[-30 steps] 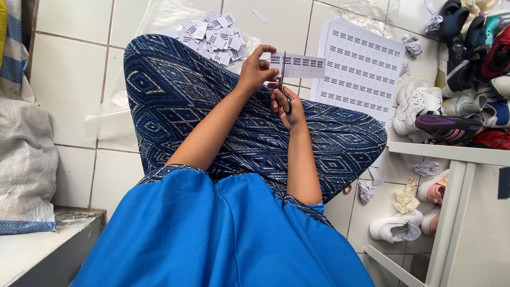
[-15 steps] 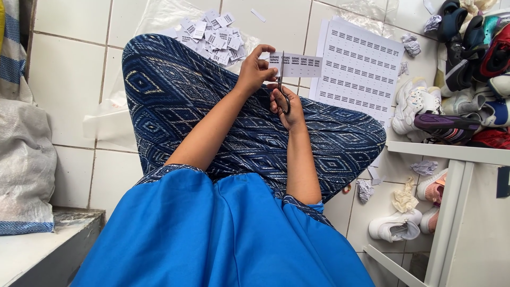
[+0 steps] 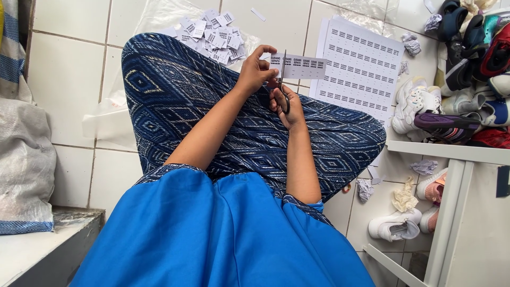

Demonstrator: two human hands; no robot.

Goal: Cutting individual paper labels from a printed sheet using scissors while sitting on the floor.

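I sit cross-legged on a white tiled floor, blue patterned cloth over my knees. My left hand [image 3: 257,69] pinches the left end of a narrow white paper strip [image 3: 303,60] printed with small labels, held level above my lap. My right hand [image 3: 286,103] grips a pair of scissors [image 3: 283,79], whose blades point up across the strip near its left end. A pile of small cut labels [image 3: 211,35] lies on a clear plastic sheet beyond my left knee. A stack of printed label sheets [image 3: 361,69] lies on the floor to the right.
A white shelf [image 3: 451,154] at the right holds several shoes [image 3: 467,64], with more white shoes [image 3: 396,226] and crumpled paper underneath. A grey woven sack [image 3: 24,165] stands at the left above a low ledge [image 3: 42,250].
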